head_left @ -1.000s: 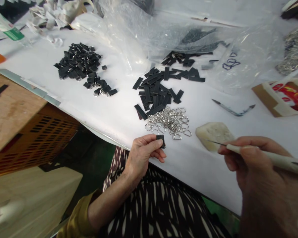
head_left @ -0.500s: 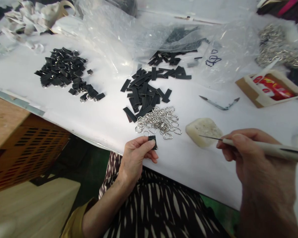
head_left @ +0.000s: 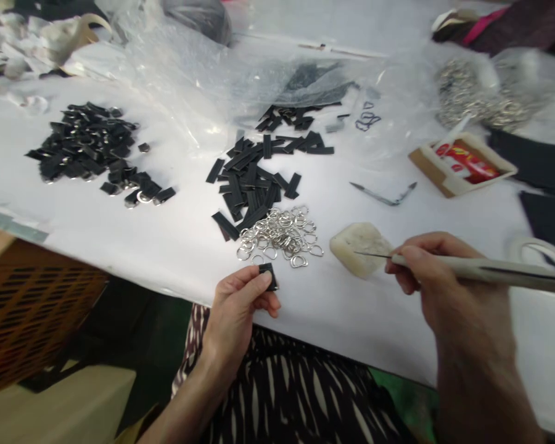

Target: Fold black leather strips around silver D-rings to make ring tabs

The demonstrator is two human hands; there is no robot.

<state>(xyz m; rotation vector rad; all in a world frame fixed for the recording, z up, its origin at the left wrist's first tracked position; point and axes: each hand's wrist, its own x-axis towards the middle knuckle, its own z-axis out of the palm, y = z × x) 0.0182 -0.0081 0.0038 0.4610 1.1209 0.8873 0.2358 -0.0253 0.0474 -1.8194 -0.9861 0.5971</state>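
Note:
My left hand (head_left: 240, 302) pinches a small folded black strip (head_left: 268, 275) between thumb and fingers, just below a heap of silver D-rings (head_left: 282, 231). Whether a ring sits inside the fold, I cannot tell. Closed around a thin tool like an awl with a pale handle (head_left: 472, 269) is my right hand (head_left: 435, 277). Its fine metal point reaches left over a yellowish-white, wax-like block (head_left: 361, 250); contact with the block cannot be made out. Loose flat black strips (head_left: 254, 179) lie piled behind the rings.
At the left lies a pile of black strips fitted with rings (head_left: 87, 139). Clear plastic bags (head_left: 180, 74) spread across the back. Thread snips (head_left: 383, 194) and a small box with a red packet (head_left: 465, 163) lie right. An orange crate (head_left: 41, 308) stands below the table edge.
The whole view has shifted, so things on the table appear further left and slightly lower. Both hands keep their grips and nearly the same places relative to the rings and block.

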